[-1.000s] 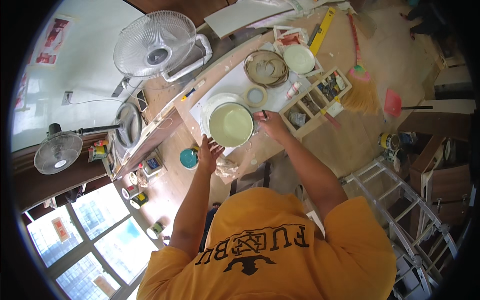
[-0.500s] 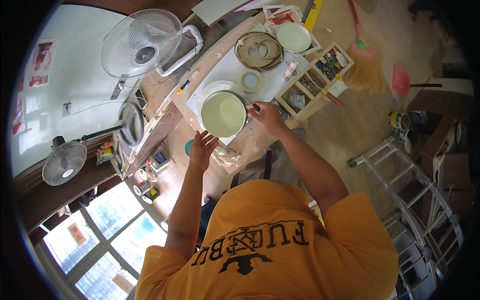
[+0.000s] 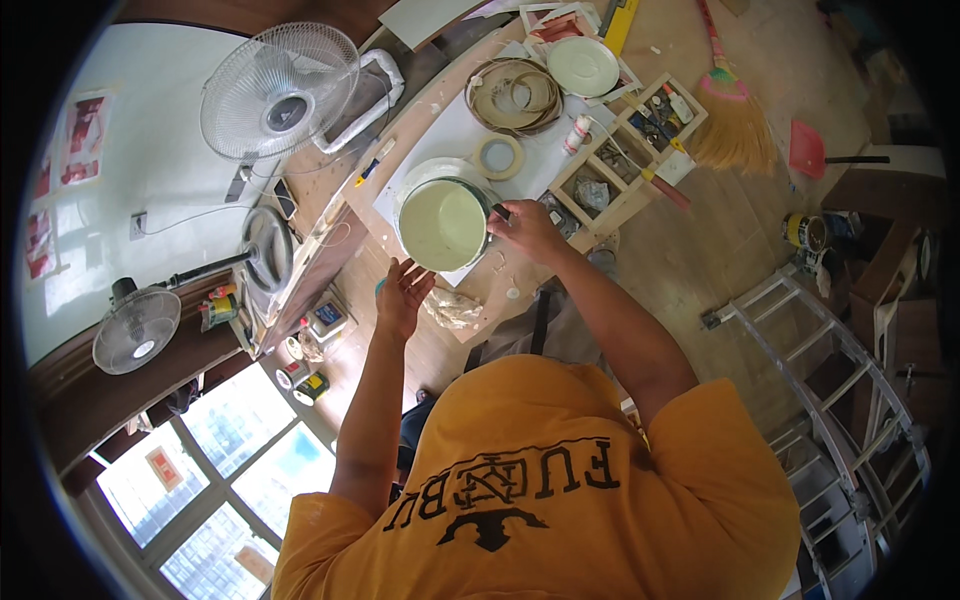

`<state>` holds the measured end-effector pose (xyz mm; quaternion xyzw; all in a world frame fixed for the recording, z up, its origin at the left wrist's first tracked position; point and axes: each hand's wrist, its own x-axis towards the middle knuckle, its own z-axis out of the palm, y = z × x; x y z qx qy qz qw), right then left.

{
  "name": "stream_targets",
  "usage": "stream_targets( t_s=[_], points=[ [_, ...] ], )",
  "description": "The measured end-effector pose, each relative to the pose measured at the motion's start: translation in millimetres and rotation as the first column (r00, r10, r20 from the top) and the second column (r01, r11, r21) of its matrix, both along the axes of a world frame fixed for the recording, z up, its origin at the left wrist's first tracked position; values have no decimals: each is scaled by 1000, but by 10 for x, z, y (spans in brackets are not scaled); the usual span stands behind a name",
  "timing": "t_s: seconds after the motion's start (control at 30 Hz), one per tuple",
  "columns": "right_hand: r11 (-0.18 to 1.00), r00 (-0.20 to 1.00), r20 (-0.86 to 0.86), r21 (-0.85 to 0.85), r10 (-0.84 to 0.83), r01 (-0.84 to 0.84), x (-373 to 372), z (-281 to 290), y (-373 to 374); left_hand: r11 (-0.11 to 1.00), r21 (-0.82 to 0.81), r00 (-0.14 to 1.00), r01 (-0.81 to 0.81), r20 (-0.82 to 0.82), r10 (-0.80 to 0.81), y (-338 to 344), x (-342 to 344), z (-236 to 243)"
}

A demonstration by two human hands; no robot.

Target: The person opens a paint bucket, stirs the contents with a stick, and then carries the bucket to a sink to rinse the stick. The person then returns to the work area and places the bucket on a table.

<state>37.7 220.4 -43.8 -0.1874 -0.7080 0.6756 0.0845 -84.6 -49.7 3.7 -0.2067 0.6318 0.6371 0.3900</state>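
Observation:
A round paint bucket (image 3: 443,228), pale green inside, stands near the close end of the workbench. My right hand (image 3: 527,232) is closed at the bucket's right rim, with a short black handle (image 3: 499,212) between the fingers; I cannot tell whether it belongs to the bucket or to a tool. Just below the bucket's near left side is my left hand (image 3: 403,292), palm up with fingers spread. Its fingertips come close to the bucket wall, and whether they touch it I cannot tell. Beyond the bucket lies a roll of masking tape (image 3: 519,158).
A divided wooden tray (image 3: 608,165) with tools sits right of the bucket. Coiled edging strips (image 3: 480,92) and a pale round lid (image 3: 583,50) lie farther back. Fans (image 3: 340,95) stand left, a ladder (image 3: 800,345) right. Crumpled plastic (image 3: 452,309) lies nearby.
The whole view has shifted slightly. My left hand has moved up a little beside the bucket, while the right hand keeps its hold at the rim.

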Motion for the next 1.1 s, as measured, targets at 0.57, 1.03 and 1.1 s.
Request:
stream_targets(
  t_s=[0.57, 1.03, 1.1],
  points=[
    [880, 983, 147, -446, -108, 163, -20, -282, -103, 1000, 19, 1000, 3, 15, -4, -19, 25, 28],
    [993, 992, 100, -88, -76, 85, -40, -488, -215, 998, 51, 1000, 25, 12, -26, -7, 12, 37],
    [978, 990, 99, -178, -95, 112, -69, -479, -235, 999, 41, 1000, 19, 14, -19, -12, 20, 38]
  ],
)
